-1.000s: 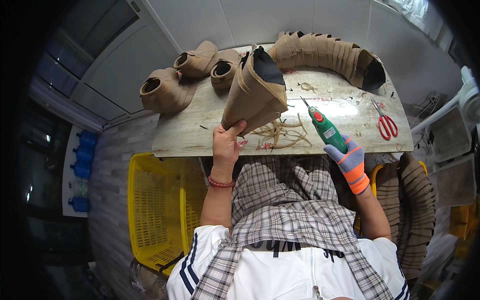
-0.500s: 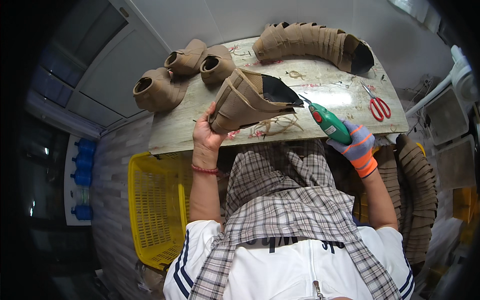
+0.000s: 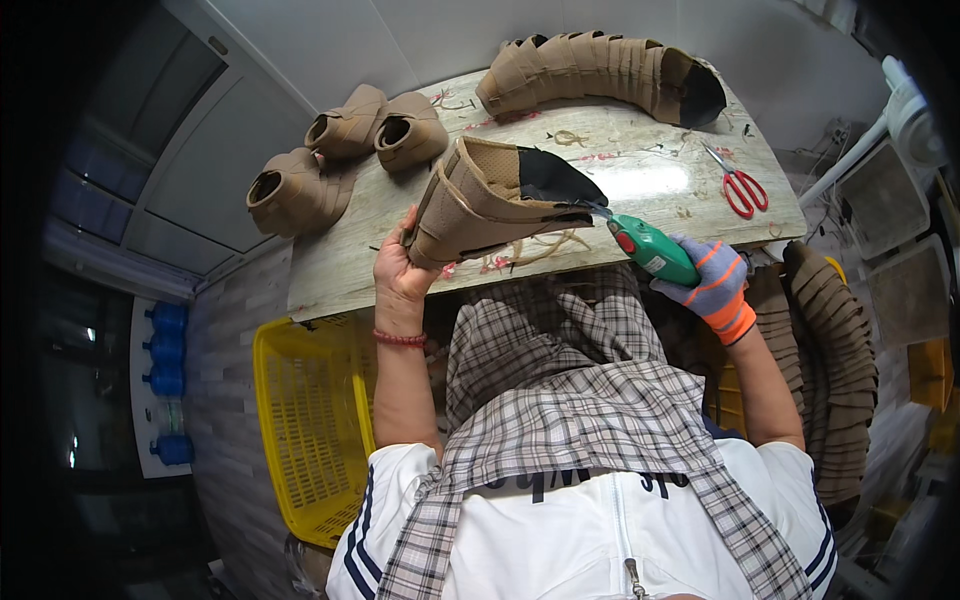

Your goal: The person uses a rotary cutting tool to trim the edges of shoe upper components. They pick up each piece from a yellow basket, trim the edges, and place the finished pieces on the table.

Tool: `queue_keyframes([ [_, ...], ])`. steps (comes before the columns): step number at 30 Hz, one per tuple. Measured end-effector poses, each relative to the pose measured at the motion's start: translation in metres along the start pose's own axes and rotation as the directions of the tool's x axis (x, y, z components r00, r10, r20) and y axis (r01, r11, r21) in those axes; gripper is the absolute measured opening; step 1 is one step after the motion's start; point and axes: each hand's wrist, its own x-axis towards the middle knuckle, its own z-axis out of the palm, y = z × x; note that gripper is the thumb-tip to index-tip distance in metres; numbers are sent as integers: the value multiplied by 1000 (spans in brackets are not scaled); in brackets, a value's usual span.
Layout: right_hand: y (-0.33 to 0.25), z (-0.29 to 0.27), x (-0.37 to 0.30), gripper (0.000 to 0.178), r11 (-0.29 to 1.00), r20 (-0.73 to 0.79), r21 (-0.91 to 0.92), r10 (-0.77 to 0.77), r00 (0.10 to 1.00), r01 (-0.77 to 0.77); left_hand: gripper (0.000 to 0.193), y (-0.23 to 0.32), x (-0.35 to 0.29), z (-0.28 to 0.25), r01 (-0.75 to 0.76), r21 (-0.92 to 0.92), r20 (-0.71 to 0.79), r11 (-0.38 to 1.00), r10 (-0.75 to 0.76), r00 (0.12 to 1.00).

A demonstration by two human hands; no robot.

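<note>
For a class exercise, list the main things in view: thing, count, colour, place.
Table: one, pale, centre
Shoe upper: one, tan and black, above table
Handheld power tool: one, green, right of shoe upper
Loose shoe uppers: three, tan, table's left
Nested shoe uppers: one row, tan, table's far side
Scissors: one pair, red handles, table's right
Basket: one, yellow, lower left
Stacked pieces: several, brown, lower right
Water jugs: four, blue, far left
Apron: one, plaid, lower centre
Left hand: one, bare, holding shoe upper
Right hand: one, gloved grey and orange, holding tool
</note>
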Motion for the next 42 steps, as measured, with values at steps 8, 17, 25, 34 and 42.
queue_keyframes([
  [8, -9, 3, 12, 59, 999, -31, 38, -26, 999, 28, 31, -5, 12, -12, 20, -36, -49, 999, -22, 999],
  [17, -14, 7, 15, 60, 997, 16, 66, -47, 999, 46, 33, -11, 20, -7, 71, 45, 49, 996, -74, 996],
  [25, -34, 5, 32, 54, 972, 143, 223, 46, 989, -77, 43, -13, 22, -14, 3, 146, 185, 989, -31, 982],
  [34, -36, 20, 21, 52, 833, 160, 442, 293, 943, -334, 44, -22, 14, -1, -212, 322, 269, 923, 126, 955],
  [42, -21, -5, 32, 50, 991, 264, 127, -6, 965, -29, 41, -1, 17, -15, -116, 302, 274, 946, 30, 961],
])
